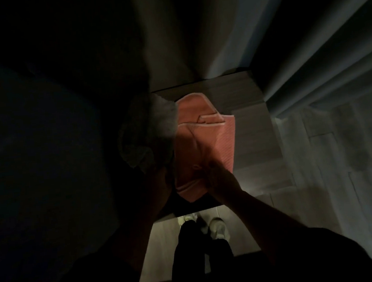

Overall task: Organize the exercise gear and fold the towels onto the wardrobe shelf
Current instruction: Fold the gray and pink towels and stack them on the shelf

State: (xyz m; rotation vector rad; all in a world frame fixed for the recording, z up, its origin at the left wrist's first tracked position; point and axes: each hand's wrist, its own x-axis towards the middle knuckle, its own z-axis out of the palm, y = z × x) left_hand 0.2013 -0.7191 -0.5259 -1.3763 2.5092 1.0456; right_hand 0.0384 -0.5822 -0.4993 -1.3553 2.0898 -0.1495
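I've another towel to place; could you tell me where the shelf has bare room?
Bare wood lies right of the pink towel, out to the shelf's edge, plus a narrower strip behind it. The left is crowded: the white towel meets it, and the right hand grips the pink towel's near end.

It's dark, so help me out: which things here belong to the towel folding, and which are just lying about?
In the job: pink towel, gripped by the right hand; white towel; wooden surface.
Just there: curtain; shoes.
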